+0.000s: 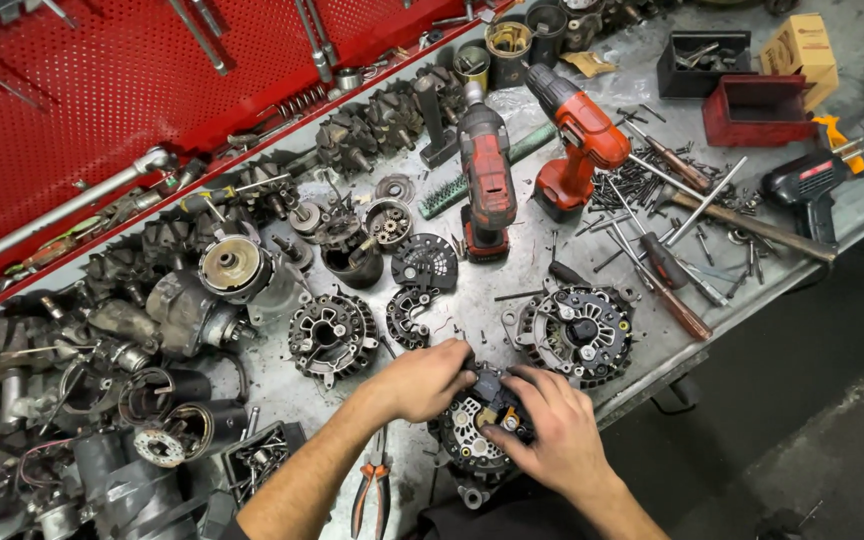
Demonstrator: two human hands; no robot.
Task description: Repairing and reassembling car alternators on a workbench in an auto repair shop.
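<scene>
While the grey metal worktop [512, 270] stretched from corner to corner under a clutter of greasy parts, a red perforated tool panel [92, 90] filled the upper left of the view, with long steel tools hanging on it. Two red-and-black cordless drills [487, 175] lay side by side near the middle of the far half, and a red open plastic box [752, 112] sat well to their right. Nearer the person, a round black-and-silver alternator housing [577, 333] rested just to the right of the hands, and a black finned end cover [332, 335] lay to their left. At the near edge of the worktop sat the dark round alternator with exposed rear plate [472, 440], both hands upon it. The left hand [422, 380] was curled over its upper left rim, fingers bent against it; the right hand [552, 430] was closed around its right side, thumb pressed near a small brown component on top. Orange-handled pliers [372, 495] lay just left of the alternator, beside the left forearm.
</scene>
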